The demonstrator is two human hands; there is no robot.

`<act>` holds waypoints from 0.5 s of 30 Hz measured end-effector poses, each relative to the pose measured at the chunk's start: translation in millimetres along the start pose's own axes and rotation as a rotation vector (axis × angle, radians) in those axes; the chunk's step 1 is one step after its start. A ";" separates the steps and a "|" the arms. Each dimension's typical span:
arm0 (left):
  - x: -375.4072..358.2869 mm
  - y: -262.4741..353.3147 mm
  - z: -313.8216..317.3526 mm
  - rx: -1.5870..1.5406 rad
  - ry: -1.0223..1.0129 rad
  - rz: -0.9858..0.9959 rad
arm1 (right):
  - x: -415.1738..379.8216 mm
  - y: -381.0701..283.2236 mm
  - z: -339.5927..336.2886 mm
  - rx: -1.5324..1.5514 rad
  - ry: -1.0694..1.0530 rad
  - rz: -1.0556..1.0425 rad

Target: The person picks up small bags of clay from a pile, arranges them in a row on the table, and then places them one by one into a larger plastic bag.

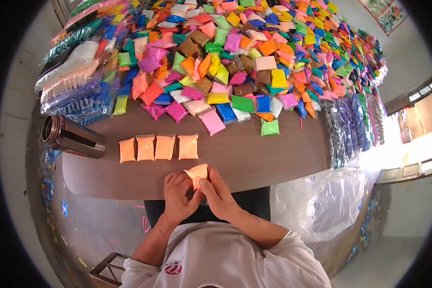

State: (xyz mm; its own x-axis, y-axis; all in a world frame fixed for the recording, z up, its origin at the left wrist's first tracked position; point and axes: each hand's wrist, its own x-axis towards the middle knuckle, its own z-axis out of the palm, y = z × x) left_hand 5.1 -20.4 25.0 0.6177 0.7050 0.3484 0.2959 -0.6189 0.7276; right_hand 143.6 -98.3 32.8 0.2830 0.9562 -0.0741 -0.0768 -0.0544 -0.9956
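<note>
Both hands hold one light orange packet (197,174) near the table's front edge. My left hand (180,194) is closed on its left side, and my right hand (218,194) grips its right side, with the thumb over the lower part. The packet's lower end is partly hidden by the fingers. Just beyond the hands, four light orange packets lie in a row: one at the left end (127,150), a second (145,148), a third (165,147) and, slightly apart, a fourth (188,147).
A metal flask (77,137) lies at the left of the brown table (254,158). A large heap of coloured packets (245,62) covers the far side. Bagged bundles (77,91) are stacked at the left, more (353,125) at the right. Clear plastic (321,201) lies beyond the table's front edge.
</note>
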 end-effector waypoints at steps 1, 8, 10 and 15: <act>-0.3 -0.1 -0.1 0.017 -0.013 -0.011 | -0.9 0.7 0.6 -0.011 0.015 0.001; 3.5 4.1 -1.1 0.003 0.037 0.020 | 6.6 2.0 -16.8 -0.105 -0.016 0.021; 0.9 3.7 -1.2 0.018 0.038 0.014 | 10.0 3.3 -24.4 -0.029 -0.069 0.063; -0.7 1.8 1.0 0.042 0.040 -0.006 | 10.7 -3.8 -29.1 0.137 -0.114 0.115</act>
State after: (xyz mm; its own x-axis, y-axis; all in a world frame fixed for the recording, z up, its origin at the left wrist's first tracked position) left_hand 5.9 -22.4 25.4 0.5861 0.7217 0.3683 0.3305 -0.6280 0.7046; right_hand 174.7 -96.2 34.2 0.1560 0.9727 -0.1721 -0.2335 -0.1330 -0.9632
